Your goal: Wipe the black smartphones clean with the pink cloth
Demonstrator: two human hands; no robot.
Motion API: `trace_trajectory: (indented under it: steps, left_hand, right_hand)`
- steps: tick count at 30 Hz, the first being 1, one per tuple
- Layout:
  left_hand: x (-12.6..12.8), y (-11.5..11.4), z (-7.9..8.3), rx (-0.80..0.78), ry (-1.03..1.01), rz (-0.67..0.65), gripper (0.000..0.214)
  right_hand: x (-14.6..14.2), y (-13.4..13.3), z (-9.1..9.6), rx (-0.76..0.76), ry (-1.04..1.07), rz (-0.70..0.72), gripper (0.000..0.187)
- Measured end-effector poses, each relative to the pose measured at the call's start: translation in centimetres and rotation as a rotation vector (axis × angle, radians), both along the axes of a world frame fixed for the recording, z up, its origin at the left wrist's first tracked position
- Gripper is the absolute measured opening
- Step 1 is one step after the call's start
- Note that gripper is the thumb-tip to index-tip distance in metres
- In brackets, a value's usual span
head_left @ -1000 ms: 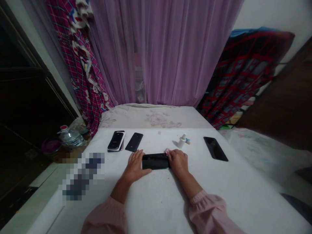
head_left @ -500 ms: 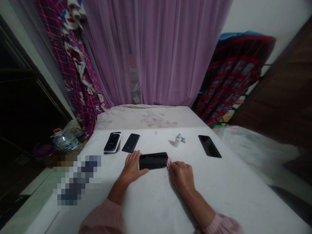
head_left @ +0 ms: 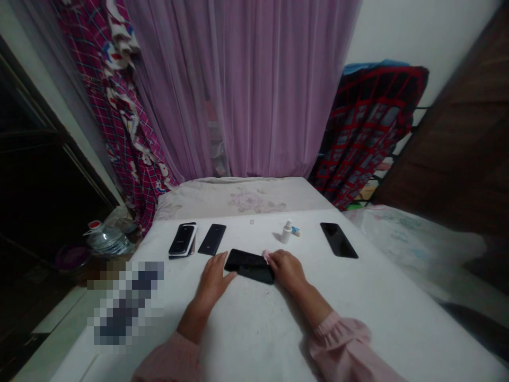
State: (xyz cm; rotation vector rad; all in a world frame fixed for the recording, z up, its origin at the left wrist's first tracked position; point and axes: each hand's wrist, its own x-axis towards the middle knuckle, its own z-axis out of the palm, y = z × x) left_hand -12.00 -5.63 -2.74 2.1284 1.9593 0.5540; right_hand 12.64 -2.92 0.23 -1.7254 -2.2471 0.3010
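Note:
A black smartphone (head_left: 248, 265) lies slightly slanted on the white-covered table, its dark screen facing up. My left hand (head_left: 212, 276) grips its left end, thumb along the near edge and fingers at the far corner. Pinched in my right hand (head_left: 287, 269) is a small pink cloth (head_left: 266, 257), which touches the far edge of the phone near its right end. Beyond the phone stands a small white spray bottle (head_left: 286, 232), with a little blue and white packet (head_left: 295, 231) beside it.
At the back left are a stack of phones (head_left: 182, 240) and a single dark phone (head_left: 212, 239). Another black phone (head_left: 339, 240) lies at the right. A large water bottle (head_left: 106, 237) stands off the table's left side. Purple curtains (head_left: 254, 90) hang behind.
The phone has turned, its right end now nearer me. My right hand with the cloth has moved from the right end to the far edge. The view has shifted slightly.

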Motion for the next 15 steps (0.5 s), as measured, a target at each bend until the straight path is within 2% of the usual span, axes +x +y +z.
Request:
trace_trajectory:
  steps: [3, 7, 10, 15]
  left_hand:
    - [1.7, -0.8, -0.5, 0.083, 0.022, 0.054, 0.05]
    - [4.0, -1.5, -0.9, 0.139, 0.052, 0.063, 0.068]
    - [4.8, -1.7, -1.0, 0.134, 0.071, 0.065, 0.08]
    - [4.9, -1.7, -1.2, 0.097, 0.069, 0.057, 0.085]
  right_hand:
    - [0.4, -1.4, -0.3, -0.013, -0.005, -0.028, 0.034]
    - [0.3, -2.0, 0.1, -0.056, -0.027, -0.036, 0.037]
    - [-0.8, -1.1, 0.4, -0.062, -0.057, -0.01, 0.036]
    - [-3.9, 1.5, 0.4, -0.051, -0.084, 0.042, 0.034]
